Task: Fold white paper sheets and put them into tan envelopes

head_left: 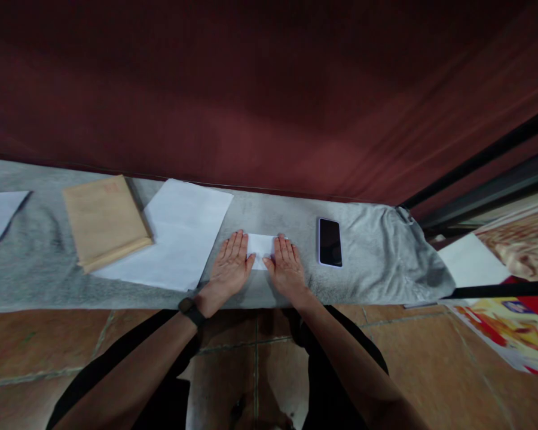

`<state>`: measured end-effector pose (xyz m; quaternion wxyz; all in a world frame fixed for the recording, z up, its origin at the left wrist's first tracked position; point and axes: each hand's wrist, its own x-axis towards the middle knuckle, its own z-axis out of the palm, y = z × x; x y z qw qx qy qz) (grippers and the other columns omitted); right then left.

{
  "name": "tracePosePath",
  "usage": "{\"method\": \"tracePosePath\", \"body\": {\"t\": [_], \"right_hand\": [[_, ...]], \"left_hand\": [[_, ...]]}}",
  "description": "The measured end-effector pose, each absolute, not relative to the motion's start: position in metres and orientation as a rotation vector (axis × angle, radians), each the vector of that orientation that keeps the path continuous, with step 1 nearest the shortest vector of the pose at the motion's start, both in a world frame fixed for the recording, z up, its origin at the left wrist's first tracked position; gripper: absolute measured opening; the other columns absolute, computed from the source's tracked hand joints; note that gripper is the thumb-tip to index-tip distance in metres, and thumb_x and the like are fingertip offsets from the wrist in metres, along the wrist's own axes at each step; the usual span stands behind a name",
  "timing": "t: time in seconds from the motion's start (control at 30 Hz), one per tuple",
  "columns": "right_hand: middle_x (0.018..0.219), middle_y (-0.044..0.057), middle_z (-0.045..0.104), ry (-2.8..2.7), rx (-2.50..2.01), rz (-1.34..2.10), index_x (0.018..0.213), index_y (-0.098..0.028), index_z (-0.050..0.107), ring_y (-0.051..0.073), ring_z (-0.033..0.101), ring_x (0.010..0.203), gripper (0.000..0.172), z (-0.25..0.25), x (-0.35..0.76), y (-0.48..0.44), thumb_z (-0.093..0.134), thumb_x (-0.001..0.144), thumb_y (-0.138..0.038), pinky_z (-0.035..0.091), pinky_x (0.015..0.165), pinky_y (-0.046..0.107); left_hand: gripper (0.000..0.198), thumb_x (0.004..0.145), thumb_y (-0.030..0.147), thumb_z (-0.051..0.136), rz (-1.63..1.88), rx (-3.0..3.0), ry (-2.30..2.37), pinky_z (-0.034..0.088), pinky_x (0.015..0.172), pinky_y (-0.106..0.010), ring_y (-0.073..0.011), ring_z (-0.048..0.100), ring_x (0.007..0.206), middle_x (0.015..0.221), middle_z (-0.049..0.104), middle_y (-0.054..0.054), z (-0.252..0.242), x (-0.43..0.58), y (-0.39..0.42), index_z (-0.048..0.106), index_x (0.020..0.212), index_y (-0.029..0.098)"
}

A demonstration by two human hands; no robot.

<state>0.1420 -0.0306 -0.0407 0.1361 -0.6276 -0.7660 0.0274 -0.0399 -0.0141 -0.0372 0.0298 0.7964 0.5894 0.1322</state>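
Two bare hands are lying flat on a small piece of white paper (260,243), which is resting on a grey cloth (269,209) near its front edge, directly before the person. The left hand (231,263) is covering the paper's left side and the right hand (289,266) its right side; on both, the fingers are stretching straight out and close together, gripping nothing, while the thumbs are pointing inward across the paper, a little apart. A dark band (190,310) is circling the left wrist. Beyond the right hand, a phone (330,242) is lying with its screen dark. To the left, a brown paper packet (105,218) is overlapping a large white sheet (190,233), and another white sheet (0,215) is lying at the far left. Behind the cloth, a dark red surface (233,107) is rising; below, brown floor tiles (412,370) are showing around the person's dark-clad legs (352,343).
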Motion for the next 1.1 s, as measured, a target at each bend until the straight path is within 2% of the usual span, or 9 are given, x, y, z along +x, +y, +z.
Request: {"method": "tracePosePath", "body": {"t": [0.37, 0.5, 0.73, 0.83, 0.93, 1.1], "right_hand": [[0.163, 0.020, 0.035, -2.183, -1.891, 0.013, 0.158, -0.003, 0.033, 0.032, 0.034, 0.152, 0.061, -0.041, 0.160, -0.039, 0.036, 0.108, -0.038, 0.026, 0.124, 0.051], [0.163, 0.020, 0.036, -2.162, -1.909, 0.004, 0.158, -0.005, 0.035, 0.031, 0.035, 0.151, 0.058, -0.040, 0.159, -0.040, 0.036, 0.108, -0.035, 0.027, 0.123, 0.052], [0.163, 0.020, 0.035, -2.103, -1.965, 0.075, 0.155, -0.003, 0.040, 0.030, 0.030, 0.154, 0.054, -0.032, 0.152, -0.036, 0.037, 0.107, -0.029, 0.023, 0.125, 0.052], [0.165, 0.020, 0.031, -2.096, -1.923, 0.143, 0.156, -0.002, 0.038, 0.028, 0.026, 0.156, 0.056, -0.027, 0.142, -0.033, 0.032, 0.108, -0.031, 0.026, 0.125, 0.048], [0.167, 0.016, 0.031, -2.158, -1.801, 0.265, 0.158, -0.006, 0.034, 0.023, 0.024, 0.156, 0.058, -0.026, 0.127, -0.030, 0.024, 0.109, -0.035, 0.027, 0.126, 0.043], [0.166, 0.014, 0.033, -2.193, -1.741, 0.389, 0.159, -0.008, 0.034, 0.022, 0.026, 0.156, 0.062, -0.030, 0.116, -0.028, 0.022, 0.109, -0.042, 0.022, 0.128, 0.044]], "left_hand": [[0.064, 0.101, 0.032, 0.033, 0.353, 2.435, 1.892, 0.020, 0.128, -0.049, -0.0300, 0.025, 0.156, 0.164, 0.033, -0.022, -0.034, -0.047, -0.016, 0.036, 0.155, -0.001], [0.063, 0.100, 0.028, 0.032, 0.445, 2.453, 1.910, 0.018, 0.128, -0.052, -0.0297, 0.022, 0.157, 0.164, 0.031, -0.022, -0.031, -0.042, -0.019, 0.032, 0.156, 0.000], [0.060, 0.101, 0.024, 0.031, 0.414, 2.587, 1.529, 0.022, 0.129, -0.045, -0.0238, 0.024, 0.157, 0.165, 0.035, -0.016, -0.030, -0.013, -0.032, 0.034, 0.157, 0.006], [0.059, 0.100, 0.024, 0.032, 0.405, 2.601, 1.509, 0.022, 0.128, -0.047, -0.0254, 0.025, 0.156, 0.164, 0.037, -0.017, -0.036, -0.007, -0.032, 0.036, 0.156, 0.007], [0.059, 0.099, 0.022, 0.032, 0.357, 2.616, 1.505, 0.023, 0.127, -0.048, -0.0268, 0.023, 0.156, 0.163, 0.037, -0.019, -0.041, -0.007, -0.030, 0.036, 0.155, 0.004], [0.064, 0.097, 0.017, 0.030, 0.321, 2.596, 1.550, 0.022, 0.128, -0.047, -0.0236, 0.020, 0.157, 0.166, 0.033, -0.017, -0.045, -0.013, -0.025, 0.026, 0.160, 0.007]]}}
